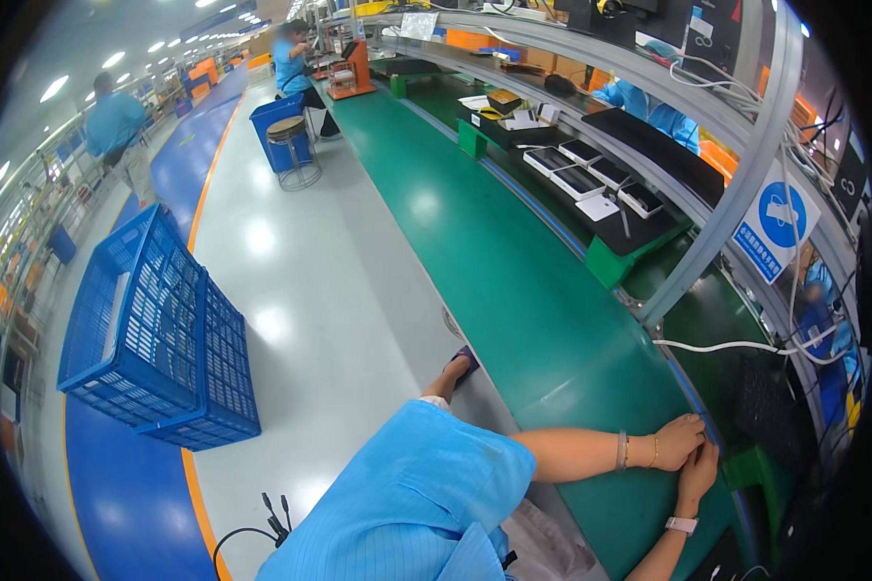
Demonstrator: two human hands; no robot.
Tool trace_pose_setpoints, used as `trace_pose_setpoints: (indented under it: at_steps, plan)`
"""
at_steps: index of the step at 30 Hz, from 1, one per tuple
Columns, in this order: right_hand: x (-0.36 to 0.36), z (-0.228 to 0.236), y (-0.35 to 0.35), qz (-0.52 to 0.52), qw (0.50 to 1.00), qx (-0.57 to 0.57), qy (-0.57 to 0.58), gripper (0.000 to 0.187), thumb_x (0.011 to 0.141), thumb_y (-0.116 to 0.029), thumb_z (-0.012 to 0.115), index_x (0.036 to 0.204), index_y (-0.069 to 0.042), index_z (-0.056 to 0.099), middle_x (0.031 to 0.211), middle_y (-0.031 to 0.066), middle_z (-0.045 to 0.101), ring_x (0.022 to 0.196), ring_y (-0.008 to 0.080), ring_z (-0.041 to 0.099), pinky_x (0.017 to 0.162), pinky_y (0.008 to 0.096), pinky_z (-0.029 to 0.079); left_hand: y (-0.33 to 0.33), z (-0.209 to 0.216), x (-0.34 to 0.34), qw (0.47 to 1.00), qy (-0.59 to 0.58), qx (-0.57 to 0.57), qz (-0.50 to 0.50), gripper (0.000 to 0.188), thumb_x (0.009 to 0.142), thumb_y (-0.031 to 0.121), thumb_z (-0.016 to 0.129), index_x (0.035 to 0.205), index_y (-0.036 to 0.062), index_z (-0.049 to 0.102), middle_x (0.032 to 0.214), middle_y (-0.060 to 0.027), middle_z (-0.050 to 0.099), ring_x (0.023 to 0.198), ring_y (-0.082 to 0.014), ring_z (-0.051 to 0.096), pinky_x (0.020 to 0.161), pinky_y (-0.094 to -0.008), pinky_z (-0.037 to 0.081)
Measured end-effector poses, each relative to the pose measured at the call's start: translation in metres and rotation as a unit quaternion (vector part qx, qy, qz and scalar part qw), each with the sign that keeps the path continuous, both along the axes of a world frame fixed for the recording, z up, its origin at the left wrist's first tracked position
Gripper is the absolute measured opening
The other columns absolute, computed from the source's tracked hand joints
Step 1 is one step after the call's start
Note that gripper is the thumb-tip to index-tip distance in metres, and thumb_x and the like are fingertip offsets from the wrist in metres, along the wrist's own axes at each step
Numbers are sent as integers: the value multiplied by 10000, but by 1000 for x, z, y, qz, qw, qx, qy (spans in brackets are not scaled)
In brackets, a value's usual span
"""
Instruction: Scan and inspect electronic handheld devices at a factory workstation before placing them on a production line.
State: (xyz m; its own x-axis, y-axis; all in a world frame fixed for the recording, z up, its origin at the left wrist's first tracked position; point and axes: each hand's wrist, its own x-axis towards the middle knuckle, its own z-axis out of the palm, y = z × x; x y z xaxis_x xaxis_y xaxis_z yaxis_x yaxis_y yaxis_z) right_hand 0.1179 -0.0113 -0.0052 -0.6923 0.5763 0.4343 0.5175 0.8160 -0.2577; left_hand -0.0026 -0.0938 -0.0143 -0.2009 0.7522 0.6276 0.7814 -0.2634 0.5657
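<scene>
Both of my hands meet at the right edge of the green worktop [576,387], beside the blue rail strip [693,395]. My left hand [680,442], with bracelets at the wrist, has its fingers curled together. Just below it, my right hand [698,476] is closed too, with a pale watch [681,525] on its wrist. The fingertips of the two hands come together at a small dark spot. What they hold, if anything, is too small and covered to make out.
Stacked blue crates [179,339] stand on the floor at left. A metal post [727,184] and a white cable [717,346] are beyond my hands. Boxed devices [576,179] lie on a black shelf. Farther off, a person [295,68] stands near a stool [286,128] and a blue bin [269,121].
</scene>
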Motion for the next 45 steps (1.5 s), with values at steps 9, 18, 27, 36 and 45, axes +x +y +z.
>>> trace_pose_setpoints:
  at_steps: [9,18,27,36,45]
  plan:
    - [-5,12,-13,36,998,-11,45,142,882,-86,574,970,19,610,895,174,616,826,352,600,711,414,467,4,-3,-6,998,-11,36,45,215,695,72,633,875,-44,654,1195,-232,484,1281,-402,358,1082,-453,308]
    - [-7,9,-13,23,996,-52,65,63,868,-44,576,875,19,570,830,167,608,733,335,586,661,408,452,-4,6,-3,998,-35,18,48,332,710,50,629,1022,-55,587,1370,-307,340,1324,-456,301,1079,-481,309]
    - [-9,8,-12,15,998,-48,44,61,869,-55,572,884,-1,550,803,156,598,728,325,575,669,415,446,2,1,-10,996,-57,-54,51,440,704,59,644,1122,-45,557,1386,-323,318,1272,-470,364,1059,-470,332]
    - [-7,2,-8,30,999,-14,43,64,867,-55,568,886,-5,534,811,153,583,703,335,583,623,416,441,0,-1,-8,995,-58,-56,53,443,706,53,630,1132,-40,549,1395,-329,310,1278,-473,357,1064,-478,318]
    - [5,8,-18,-1,994,7,107,117,845,-170,586,915,-80,614,863,158,657,771,360,632,665,450,490,-1,16,0,998,-64,0,-2,316,652,116,662,946,6,623,1076,-266,548,991,-431,534,871,-496,439]
